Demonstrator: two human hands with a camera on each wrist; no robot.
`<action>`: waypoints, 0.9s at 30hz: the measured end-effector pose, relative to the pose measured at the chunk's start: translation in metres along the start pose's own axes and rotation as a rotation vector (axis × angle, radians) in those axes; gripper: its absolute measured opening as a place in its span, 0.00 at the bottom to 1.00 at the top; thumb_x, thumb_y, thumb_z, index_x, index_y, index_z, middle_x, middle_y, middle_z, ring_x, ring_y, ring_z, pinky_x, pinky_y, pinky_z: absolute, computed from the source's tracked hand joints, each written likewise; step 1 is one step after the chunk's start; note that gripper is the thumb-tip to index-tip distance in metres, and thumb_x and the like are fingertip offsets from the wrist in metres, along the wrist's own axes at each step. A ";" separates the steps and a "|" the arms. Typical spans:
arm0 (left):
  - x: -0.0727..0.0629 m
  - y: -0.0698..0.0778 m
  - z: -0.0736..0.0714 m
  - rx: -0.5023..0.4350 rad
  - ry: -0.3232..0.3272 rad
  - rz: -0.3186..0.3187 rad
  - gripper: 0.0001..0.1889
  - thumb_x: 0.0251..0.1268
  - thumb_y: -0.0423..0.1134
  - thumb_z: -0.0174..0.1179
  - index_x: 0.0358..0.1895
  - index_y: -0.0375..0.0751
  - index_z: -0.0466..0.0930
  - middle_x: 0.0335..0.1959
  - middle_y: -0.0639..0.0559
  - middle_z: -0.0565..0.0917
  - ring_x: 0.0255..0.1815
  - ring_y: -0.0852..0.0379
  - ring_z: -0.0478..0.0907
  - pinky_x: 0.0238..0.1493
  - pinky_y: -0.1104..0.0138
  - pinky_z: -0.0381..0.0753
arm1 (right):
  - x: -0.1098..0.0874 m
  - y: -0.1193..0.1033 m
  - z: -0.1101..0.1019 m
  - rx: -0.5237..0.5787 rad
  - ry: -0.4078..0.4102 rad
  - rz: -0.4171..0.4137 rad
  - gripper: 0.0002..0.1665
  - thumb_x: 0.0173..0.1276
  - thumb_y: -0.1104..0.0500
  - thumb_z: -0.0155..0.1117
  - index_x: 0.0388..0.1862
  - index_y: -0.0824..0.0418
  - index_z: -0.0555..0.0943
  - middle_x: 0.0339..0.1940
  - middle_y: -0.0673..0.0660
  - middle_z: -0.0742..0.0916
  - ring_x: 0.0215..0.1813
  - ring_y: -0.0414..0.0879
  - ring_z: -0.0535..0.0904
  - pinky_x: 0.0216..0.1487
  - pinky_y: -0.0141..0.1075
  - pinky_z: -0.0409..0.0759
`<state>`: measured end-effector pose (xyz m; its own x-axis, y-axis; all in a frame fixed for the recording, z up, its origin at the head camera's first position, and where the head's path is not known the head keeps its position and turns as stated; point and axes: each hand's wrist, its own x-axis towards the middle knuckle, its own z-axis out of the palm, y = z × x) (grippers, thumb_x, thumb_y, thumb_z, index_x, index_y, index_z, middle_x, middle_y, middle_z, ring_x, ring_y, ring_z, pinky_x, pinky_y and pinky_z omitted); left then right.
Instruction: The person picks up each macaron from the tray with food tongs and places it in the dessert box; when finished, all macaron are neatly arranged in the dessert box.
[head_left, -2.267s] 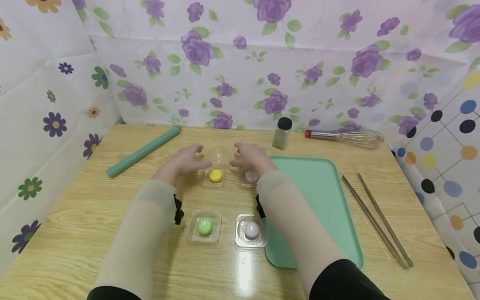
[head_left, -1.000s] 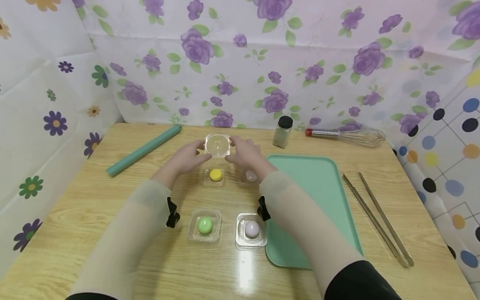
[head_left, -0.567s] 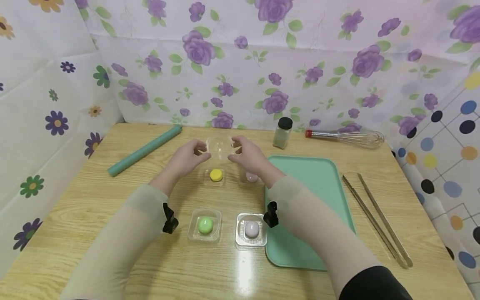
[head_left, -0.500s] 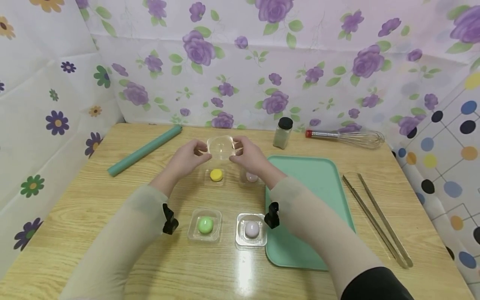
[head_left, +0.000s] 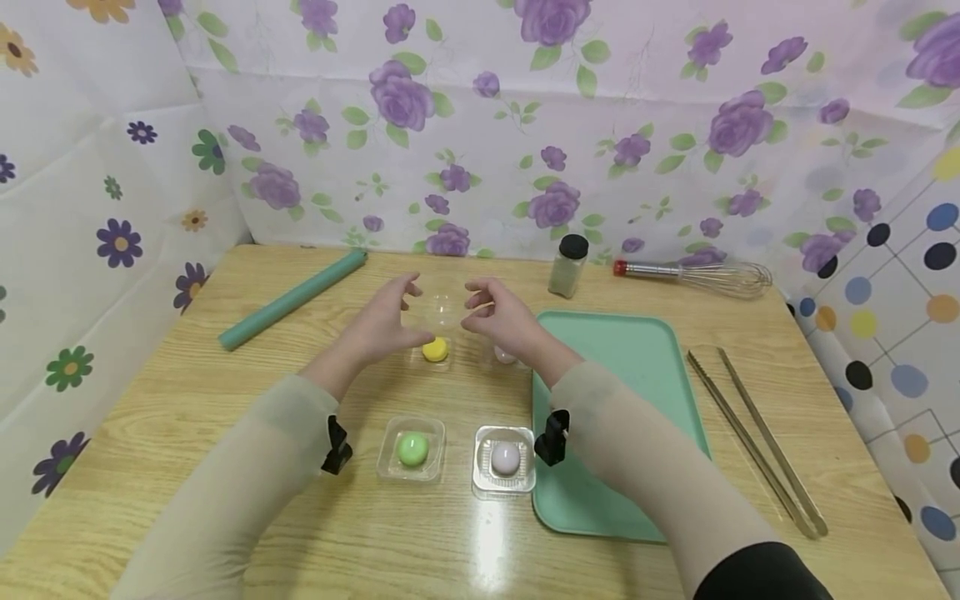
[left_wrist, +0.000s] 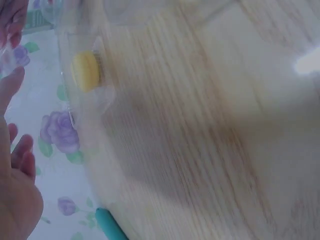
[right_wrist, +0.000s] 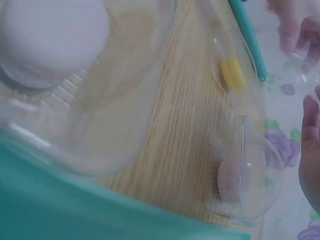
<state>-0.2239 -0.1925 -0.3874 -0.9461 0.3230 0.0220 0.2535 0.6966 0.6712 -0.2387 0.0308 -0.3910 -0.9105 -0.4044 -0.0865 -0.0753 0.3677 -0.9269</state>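
Observation:
A clear plastic domed lid (head_left: 442,308) hangs between both hands, above and behind the yellow macaron (head_left: 435,349) in its clear base. My right hand (head_left: 506,323) pinches the lid's right edge with curled fingers and thumb. My left hand (head_left: 378,329) is spread at the lid's left, its thumb overlapping the yellow macaron in the head view. Half hidden by the right hand, a pale macaron (right_wrist: 227,180) sits under its own clear dome (right_wrist: 262,172). Nearer stand a green macaron (head_left: 413,449) and a lavender macaron (head_left: 506,457), each in a clear plastic box.
A mint tray (head_left: 630,350) lies right of the boxes, under the right forearm. Metal tongs (head_left: 757,442) lie beyond it. A whisk (head_left: 693,275) and a black-capped jar (head_left: 568,267) are at the back; a teal rolled cylinder (head_left: 292,300) lies back left. Floral cloth (head_left: 480,150) hangs behind.
Both hands lifted the lid up from behind the yellow macaron and held it between them. Since then the left hand's fingers have spread away from the lid's left edge.

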 end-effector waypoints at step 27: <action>-0.013 -0.006 0.001 0.500 0.391 0.592 0.48 0.32 0.44 0.78 0.60 0.38 0.58 0.55 0.42 0.65 0.52 0.44 0.65 0.52 0.50 0.64 | -0.003 -0.011 0.004 0.498 -0.218 0.276 0.37 0.70 0.32 0.37 0.61 0.58 0.70 0.36 0.67 0.81 0.31 0.52 0.82 0.47 0.47 0.79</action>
<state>-0.2133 -0.2000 -0.3926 -0.6083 0.5421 0.5797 0.6984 0.7126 0.0665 -0.2332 0.0247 -0.3824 -0.7610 -0.5318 -0.3716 0.3985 0.0689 -0.9146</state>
